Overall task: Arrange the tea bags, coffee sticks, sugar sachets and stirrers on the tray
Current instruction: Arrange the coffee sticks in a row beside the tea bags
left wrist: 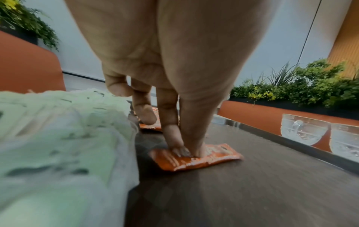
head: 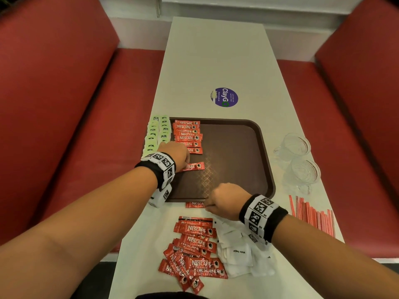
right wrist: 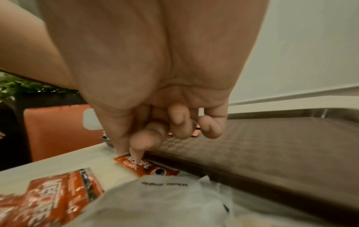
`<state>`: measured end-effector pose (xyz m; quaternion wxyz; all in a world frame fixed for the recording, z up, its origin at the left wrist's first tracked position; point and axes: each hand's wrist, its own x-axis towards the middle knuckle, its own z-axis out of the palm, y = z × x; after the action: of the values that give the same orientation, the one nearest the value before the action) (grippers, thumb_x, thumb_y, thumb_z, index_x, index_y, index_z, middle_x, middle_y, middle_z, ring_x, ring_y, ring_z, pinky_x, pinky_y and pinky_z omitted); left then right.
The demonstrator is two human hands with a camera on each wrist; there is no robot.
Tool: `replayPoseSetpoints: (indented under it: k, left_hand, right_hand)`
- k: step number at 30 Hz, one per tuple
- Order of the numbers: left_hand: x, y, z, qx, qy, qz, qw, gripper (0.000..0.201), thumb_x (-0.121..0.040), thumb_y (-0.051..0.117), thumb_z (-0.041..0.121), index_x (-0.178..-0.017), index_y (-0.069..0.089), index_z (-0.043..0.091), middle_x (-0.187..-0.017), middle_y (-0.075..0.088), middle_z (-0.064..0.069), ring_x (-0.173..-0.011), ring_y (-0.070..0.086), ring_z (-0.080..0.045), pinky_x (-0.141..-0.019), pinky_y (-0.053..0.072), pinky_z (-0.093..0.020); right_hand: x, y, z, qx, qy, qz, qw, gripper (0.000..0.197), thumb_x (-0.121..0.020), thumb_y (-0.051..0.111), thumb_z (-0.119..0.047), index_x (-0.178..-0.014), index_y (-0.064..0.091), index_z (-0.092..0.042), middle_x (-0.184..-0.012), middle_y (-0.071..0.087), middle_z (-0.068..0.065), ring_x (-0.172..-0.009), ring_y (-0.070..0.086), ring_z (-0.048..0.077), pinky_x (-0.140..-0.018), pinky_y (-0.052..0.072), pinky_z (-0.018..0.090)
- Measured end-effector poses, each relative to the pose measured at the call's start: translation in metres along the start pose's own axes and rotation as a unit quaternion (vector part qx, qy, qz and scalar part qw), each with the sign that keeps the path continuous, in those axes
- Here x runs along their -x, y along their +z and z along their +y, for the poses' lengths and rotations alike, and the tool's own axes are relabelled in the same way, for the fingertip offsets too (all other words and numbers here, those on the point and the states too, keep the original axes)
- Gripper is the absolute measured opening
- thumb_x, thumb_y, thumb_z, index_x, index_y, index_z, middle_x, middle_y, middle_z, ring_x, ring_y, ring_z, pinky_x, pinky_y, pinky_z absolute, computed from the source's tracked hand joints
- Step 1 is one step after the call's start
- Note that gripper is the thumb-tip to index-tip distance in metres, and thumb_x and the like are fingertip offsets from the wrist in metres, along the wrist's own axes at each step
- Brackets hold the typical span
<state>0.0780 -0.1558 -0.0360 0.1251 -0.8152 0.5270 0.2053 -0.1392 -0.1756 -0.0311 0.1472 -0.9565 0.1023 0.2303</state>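
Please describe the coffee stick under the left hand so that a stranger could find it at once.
Start at the brown tray on the white table. Along the tray's left side runs a column of red Nescafe sticks. The one meant lies alone just nearer than that column, apart from it, pressed flat by the left hand.

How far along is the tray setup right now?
Done: tea bags and a column of coffee sticks on the tray. In hand: left hand presses one stick; right hand pinches another. Left: loose sticks, sugar sachets, stirrers.
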Motion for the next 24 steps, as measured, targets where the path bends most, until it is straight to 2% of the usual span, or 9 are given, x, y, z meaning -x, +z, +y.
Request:
replayPoseSetpoints:
  k: [3, 6, 8, 11, 13, 16, 21, 24]
  left_hand:
    - [0.0, 0.002, 0.001, 0.007, -0.004, 0.005, 1.0, 0.012, -0.085, 0.071, 0.045, -0.09, 0.067, 0.035, -0.095, 0.064, 0.01, -0.105, 0.059, -0.018, -0.095, 0.042, -0.038]
    - [0.004, 0.006, 0.001, 0.009, 0.009, 0.012, 1.0, 0.011, -0.086, 0.069, 0.044, -0.087, 0.067, 0.033, -0.088, 0.062, 0.012, -0.1, 0.059, -0.016, -0.094, 0.043, -0.038]
    - [0.008, 0.008, 0.001, 0.015, 0.022, 0.023, 0.999, 0.013, -0.086, 0.069, 0.045, -0.087, 0.069, 0.032, -0.089, 0.064, 0.014, -0.098, 0.06, -0.015, -0.094, 0.045, -0.037]
    - [0.013, 0.008, 0.001, 0.04, 0.043, 0.015, 0.998, 0.02, -0.081, 0.074, 0.048, -0.092, 0.071, 0.031, -0.09, 0.067, 0.013, -0.092, 0.062, -0.012, -0.09, 0.05, -0.037]
    - [0.015, 0.007, 0.001, 0.04, 0.049, -0.001, 0.998, 0.024, -0.077, 0.078, 0.048, -0.093, 0.071, 0.031, -0.09, 0.068, 0.013, -0.09, 0.062, -0.011, -0.087, 0.052, -0.036]
    - [0.013, 0.006, 0.001, 0.026, 0.05, -0.008, 0.998, 0.02, -0.079, 0.079, 0.039, -0.095, 0.072, 0.03, -0.092, 0.068, 0.013, -0.093, 0.062, -0.012, -0.086, 0.052, -0.034]
    - [0.0, -0.003, -0.001, 0.008, 0.029, -0.01, 0.999, 0.012, -0.08, 0.079, 0.032, -0.09, 0.072, 0.033, -0.093, 0.068, 0.012, -0.095, 0.064, -0.014, -0.081, 0.053, -0.031]
    - [-0.007, -0.008, -0.001, -0.011, 0.014, 0.002, 1.0, 0.011, -0.081, 0.078, 0.032, -0.089, 0.071, 0.035, -0.096, 0.067, 0.01, -0.094, 0.063, -0.015, -0.079, 0.053, -0.031]
  right_hand:
    - [0.006, 0.001, -0.009, 0.053, 0.017, -0.044, 0.998, 0.034, -0.104, 0.041, -0.036, -0.116, 0.066, -0.015, -0.102, 0.07, 0.008, -0.09, 0.065, 0.029, -0.078, 0.054, 0.039]
    - [0.011, 0.008, -0.016, 0.083, 0.019, -0.054, 0.995, 0.028, -0.105, 0.043, -0.03, -0.12, 0.059, -0.012, -0.102, 0.068, 0.011, -0.086, 0.064, 0.031, -0.071, 0.047, 0.039]
    - [0.011, 0.011, -0.02, 0.09, 0.032, -0.064, 0.993, 0.024, -0.104, 0.044, -0.027, -0.118, 0.057, -0.012, -0.103, 0.068, 0.01, -0.083, 0.062, 0.029, -0.074, 0.045, 0.04]
    - [0.01, 0.009, -0.023, 0.09, 0.044, -0.072, 0.992, 0.028, -0.105, 0.043, -0.034, -0.116, 0.061, -0.015, -0.104, 0.068, 0.008, -0.092, 0.064, 0.029, -0.086, 0.044, 0.045]
    - [0.009, 0.006, -0.024, 0.086, 0.04, -0.063, 0.993, 0.03, -0.104, 0.044, -0.038, -0.112, 0.065, -0.018, -0.101, 0.069, 0.006, -0.09, 0.062, 0.027, -0.089, 0.044, 0.044]
    - [0.007, 0.005, -0.024, 0.076, 0.034, -0.032, 0.996, 0.025, -0.101, 0.047, -0.034, -0.106, 0.067, -0.02, -0.094, 0.069, 0.003, -0.08, 0.06, 0.024, -0.084, 0.046, 0.04]
    - [0.0, 0.004, -0.029, 0.081, 0.047, -0.033, 0.995, 0.018, -0.097, 0.054, -0.029, -0.099, 0.068, -0.017, -0.086, 0.066, 0.005, -0.08, 0.063, 0.028, -0.068, 0.047, 0.034]
    - [-0.003, 0.004, -0.031, 0.071, 0.056, -0.04, 0.995, 0.016, -0.097, 0.056, -0.025, -0.095, 0.068, -0.015, -0.084, 0.065, 0.005, -0.079, 0.064, 0.029, -0.07, 0.054, 0.037]
